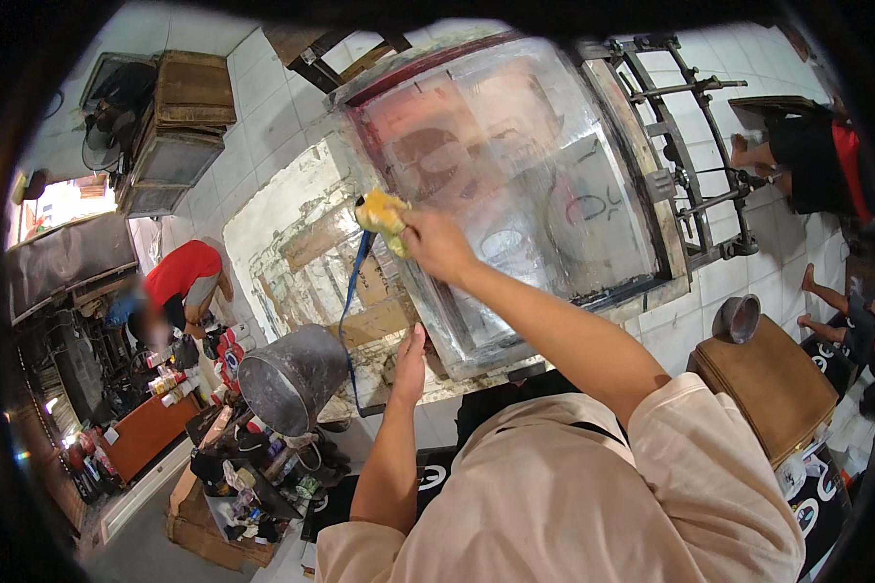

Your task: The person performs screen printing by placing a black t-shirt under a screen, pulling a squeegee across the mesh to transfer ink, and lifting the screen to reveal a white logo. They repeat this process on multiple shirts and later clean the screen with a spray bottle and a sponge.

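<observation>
My right hand (436, 243) is closed round a wet-looking yellow cloth (384, 219), above the left edge of a large framed printing screen (436, 316). The screen's mesh (554, 185) looks translucent and glossy, with reddish and grey patches and dark outlined shapes. It lies tilted on a paint-crusted worktable (272, 233). My left hand (409, 364) is beside the screen's near left corner, fingers stretched out, with nothing visible in it; I cannot tell if it touches the frame. A blue strap (348, 301) runs from near the cloth down to the table's front edge.
A dark grey bucket (292, 379) stands left of my left hand, near a cluttered box (253, 486). Metal clamp bars (685, 155) flank the screen's right side. A small bowl (737, 319) sits on a brown box (768, 389). A person in red (185, 277) bends at far left; others are at right.
</observation>
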`<action>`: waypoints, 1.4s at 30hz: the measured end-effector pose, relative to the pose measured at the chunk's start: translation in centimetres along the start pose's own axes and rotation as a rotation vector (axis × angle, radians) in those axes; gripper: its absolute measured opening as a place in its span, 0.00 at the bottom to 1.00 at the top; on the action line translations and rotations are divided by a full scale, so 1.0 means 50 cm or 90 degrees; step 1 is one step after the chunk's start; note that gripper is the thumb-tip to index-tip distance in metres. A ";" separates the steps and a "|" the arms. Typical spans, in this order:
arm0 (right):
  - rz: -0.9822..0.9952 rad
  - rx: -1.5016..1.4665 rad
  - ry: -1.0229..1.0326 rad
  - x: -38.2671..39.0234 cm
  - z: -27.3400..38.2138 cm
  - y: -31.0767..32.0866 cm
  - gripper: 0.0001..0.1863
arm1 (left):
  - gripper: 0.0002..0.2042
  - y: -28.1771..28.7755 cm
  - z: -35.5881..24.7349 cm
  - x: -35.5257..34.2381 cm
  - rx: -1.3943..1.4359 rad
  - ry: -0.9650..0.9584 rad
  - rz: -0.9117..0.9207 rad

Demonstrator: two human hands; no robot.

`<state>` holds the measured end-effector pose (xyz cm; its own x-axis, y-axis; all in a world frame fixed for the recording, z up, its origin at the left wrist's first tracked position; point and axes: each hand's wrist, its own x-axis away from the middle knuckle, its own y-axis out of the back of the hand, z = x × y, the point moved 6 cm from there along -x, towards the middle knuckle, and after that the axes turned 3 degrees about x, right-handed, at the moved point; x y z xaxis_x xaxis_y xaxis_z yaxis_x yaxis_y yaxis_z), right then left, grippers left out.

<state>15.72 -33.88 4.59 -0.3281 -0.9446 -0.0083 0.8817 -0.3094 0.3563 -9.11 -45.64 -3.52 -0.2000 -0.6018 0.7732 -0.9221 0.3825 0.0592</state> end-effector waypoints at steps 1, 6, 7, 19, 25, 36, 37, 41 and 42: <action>0.012 0.000 -0.029 0.018 0.002 -0.014 0.14 | 0.40 0.009 0.012 -0.003 -0.001 0.019 -0.031; 0.087 0.012 -0.036 0.127 0.006 -0.014 0.15 | 0.33 0.016 0.039 -0.020 0.069 0.003 -0.017; 0.092 0.026 -0.026 0.159 0.010 -0.009 0.16 | 0.29 0.019 0.043 -0.022 0.080 0.014 -0.030; 0.407 -0.086 -0.144 0.317 -0.058 0.025 0.17 | 0.30 0.021 0.057 -0.040 0.167 0.018 0.037; 0.338 -0.151 -0.299 0.236 -0.140 0.126 0.24 | 0.40 0.036 0.060 -0.031 0.068 0.020 -0.040; 0.228 0.402 -0.013 0.210 -0.001 0.155 0.38 | 0.39 0.022 0.034 -0.014 -0.014 -0.007 -0.057; 0.196 0.381 0.046 0.186 0.010 0.151 0.37 | 0.39 0.019 0.028 -0.013 -0.014 -0.011 -0.061; 0.161 0.353 0.157 0.070 0.025 0.118 0.40 | 0.38 0.011 0.011 0.000 -0.035 -0.002 -0.057; 0.177 0.396 0.134 0.034 0.019 0.097 0.36 | 0.38 0.008 0.009 0.001 -0.026 -0.005 -0.057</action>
<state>19.10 -36.89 7.21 0.0079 -1.0000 0.0027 0.5457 0.0066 0.8379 -9.66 -45.86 -3.74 -0.1208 -0.6405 0.7584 -0.9221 0.3554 0.1532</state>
